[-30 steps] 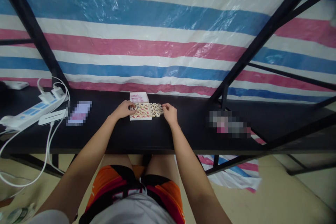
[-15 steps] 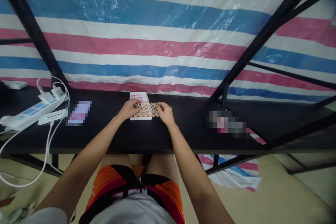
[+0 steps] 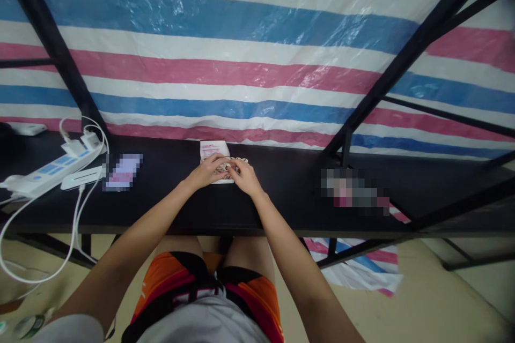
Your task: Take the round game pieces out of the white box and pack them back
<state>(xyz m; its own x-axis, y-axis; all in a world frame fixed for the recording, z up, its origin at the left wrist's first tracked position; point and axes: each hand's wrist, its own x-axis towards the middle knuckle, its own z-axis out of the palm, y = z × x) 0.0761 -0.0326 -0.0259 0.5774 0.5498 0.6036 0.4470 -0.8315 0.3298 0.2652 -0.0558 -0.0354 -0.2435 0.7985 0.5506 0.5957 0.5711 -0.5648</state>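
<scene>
A small white box (image 3: 223,181) with round xiangqi pieces (image 3: 222,169) in it rests on the black table. My left hand (image 3: 207,171) arches over the pieces from the left, thumb and fingers apart. From the right my right hand (image 3: 245,177) reaches in, its thumb and fingertips closed at the pieces beside the left fingertips. What it grips is mostly hidden; it looks like a xiangqi piece. A few more round pieces (image 3: 243,161) show just past the right knuckles. Behind the hands stands a white lid or flap (image 3: 214,148) with pink print.
On the left lie a white power strip (image 3: 52,170) with plugs and cables, a white device (image 3: 82,178) and a blurred-out phone-like object (image 3: 123,172). A pixelated item (image 3: 354,190) is on the right. Black frame bars (image 3: 60,64) and a striped sheet (image 3: 225,72) rise behind the table (image 3: 169,155).
My right hand has moved left from the pieces at the box's right side to over its middle. My left hand has shifted slightly right, so the fingertips of both hands now nearly meet.
</scene>
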